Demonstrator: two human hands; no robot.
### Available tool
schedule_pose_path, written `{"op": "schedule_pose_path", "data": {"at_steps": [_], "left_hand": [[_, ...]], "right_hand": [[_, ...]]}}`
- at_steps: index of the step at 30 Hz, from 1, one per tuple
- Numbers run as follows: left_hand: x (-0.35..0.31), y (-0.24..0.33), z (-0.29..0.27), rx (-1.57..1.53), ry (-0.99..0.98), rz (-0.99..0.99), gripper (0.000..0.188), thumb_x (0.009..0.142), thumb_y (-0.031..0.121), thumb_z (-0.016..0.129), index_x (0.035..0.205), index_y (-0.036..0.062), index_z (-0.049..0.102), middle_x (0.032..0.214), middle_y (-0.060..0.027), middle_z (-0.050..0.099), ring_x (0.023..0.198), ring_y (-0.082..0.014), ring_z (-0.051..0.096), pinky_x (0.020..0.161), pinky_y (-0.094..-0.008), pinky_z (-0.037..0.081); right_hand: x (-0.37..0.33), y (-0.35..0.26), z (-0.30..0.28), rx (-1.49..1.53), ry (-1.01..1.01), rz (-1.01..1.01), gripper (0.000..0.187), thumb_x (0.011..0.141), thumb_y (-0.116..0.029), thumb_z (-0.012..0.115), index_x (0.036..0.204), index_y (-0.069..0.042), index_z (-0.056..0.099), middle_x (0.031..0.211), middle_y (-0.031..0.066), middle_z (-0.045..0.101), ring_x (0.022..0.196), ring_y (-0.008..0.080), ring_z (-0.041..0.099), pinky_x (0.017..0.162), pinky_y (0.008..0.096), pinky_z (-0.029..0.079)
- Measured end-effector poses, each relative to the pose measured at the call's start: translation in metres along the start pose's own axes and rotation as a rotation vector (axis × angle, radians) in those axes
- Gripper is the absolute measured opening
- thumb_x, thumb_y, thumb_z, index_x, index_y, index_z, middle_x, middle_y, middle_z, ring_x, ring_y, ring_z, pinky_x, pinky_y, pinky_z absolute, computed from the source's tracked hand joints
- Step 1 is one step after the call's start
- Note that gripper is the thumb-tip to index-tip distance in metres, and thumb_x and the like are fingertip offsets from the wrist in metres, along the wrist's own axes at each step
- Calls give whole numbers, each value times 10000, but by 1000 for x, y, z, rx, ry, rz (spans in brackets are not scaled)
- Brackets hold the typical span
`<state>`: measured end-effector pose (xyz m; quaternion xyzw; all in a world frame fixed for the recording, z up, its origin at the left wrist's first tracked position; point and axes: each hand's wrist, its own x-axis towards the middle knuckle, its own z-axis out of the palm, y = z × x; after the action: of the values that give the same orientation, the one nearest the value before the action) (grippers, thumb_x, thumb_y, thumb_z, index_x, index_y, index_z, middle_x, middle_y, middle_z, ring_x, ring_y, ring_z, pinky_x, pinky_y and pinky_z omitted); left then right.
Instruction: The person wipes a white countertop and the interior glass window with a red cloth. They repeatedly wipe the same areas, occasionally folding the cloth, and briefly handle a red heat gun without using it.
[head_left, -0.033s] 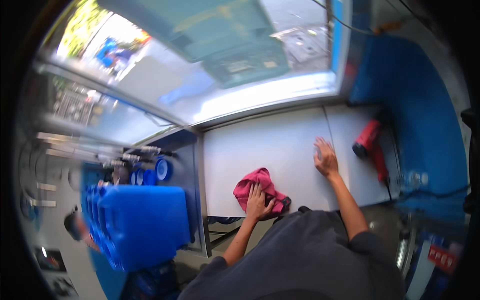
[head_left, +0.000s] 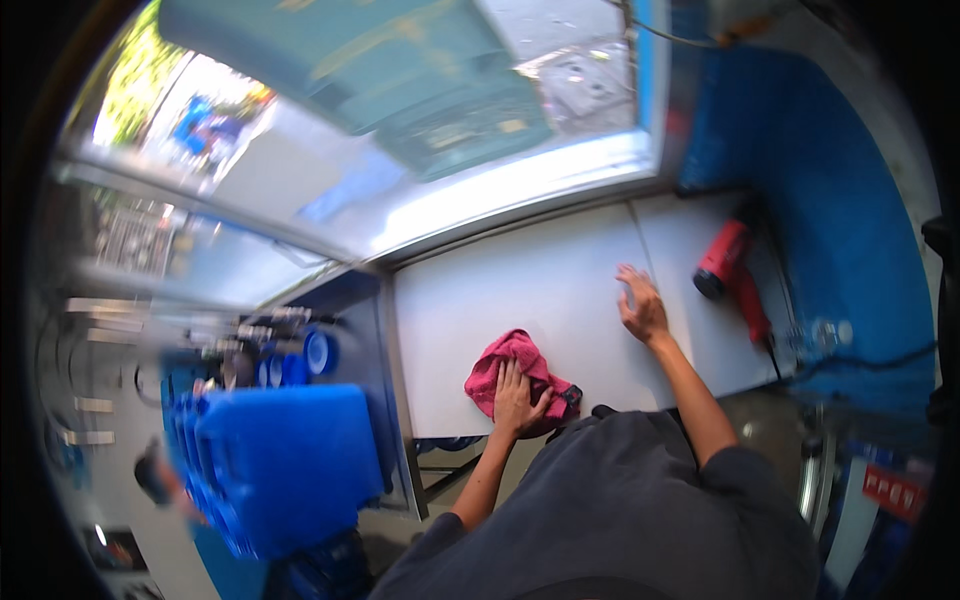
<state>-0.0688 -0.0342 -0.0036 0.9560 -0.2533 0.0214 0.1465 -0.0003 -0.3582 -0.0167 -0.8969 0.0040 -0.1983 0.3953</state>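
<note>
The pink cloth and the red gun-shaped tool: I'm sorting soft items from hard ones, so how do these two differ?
The pink cloth is soft and crumpled; the red gun-shaped tool looks rigid, with a barrel and handle. The left hand rests on the cloth, while neither hand touches the tool. The cloth lies near the person's body; the tool lies farther right. Both are reddish with dark parts and lie on the white tabletop.

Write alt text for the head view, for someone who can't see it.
A left hand lies on crumpled pink fabric at the near edge of a white worktop; the right hand, apparently empty, is farther right. Beyond it lies a red gun-shaped tool; blue containers stand left of the worktop.
</note>
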Motion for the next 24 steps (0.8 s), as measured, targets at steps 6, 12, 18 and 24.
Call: {"op": "schedule_pose_path", "data": {"at_steps": [6,12,18,24], "left_hand": [[120,42,30,-37,-207,308,704,892,507,597,1238,-104,543,1488,-300,388,1448,-415,280,1221,-491,168],[244,105,91,-205,-282,828,730,815,454,596,1401,35,482,1481,-223,437,1452,-356,314,1224,-477,185],[336,131,65,-52,164,747,754,899,459,602,1411,-69,434,1452,-290,433,1410,-437,338,1220,-501,179],[395,133,56,341,55,879,573,950,349,521,1397,-7,488,1431,-226,488,1389,-332,406,1204,-445,250]], "right_hand": [[1,-21,-20,355,278,129,259,841,5,501,1080,3,599,1157,176,644,1110,350,613,1016,401,461],[-31,-63,-59,420,221,81,248,820,53,502,1033,-13,611,1020,139,620,957,305,624,853,370,504],[-63,-47,-83,340,222,86,267,810,96,493,1036,0,598,937,139,591,831,271,637,765,358,527],[-78,-28,-68,357,43,178,276,839,57,502,1092,-16,583,1005,158,619,868,313,652,760,367,540]]}}
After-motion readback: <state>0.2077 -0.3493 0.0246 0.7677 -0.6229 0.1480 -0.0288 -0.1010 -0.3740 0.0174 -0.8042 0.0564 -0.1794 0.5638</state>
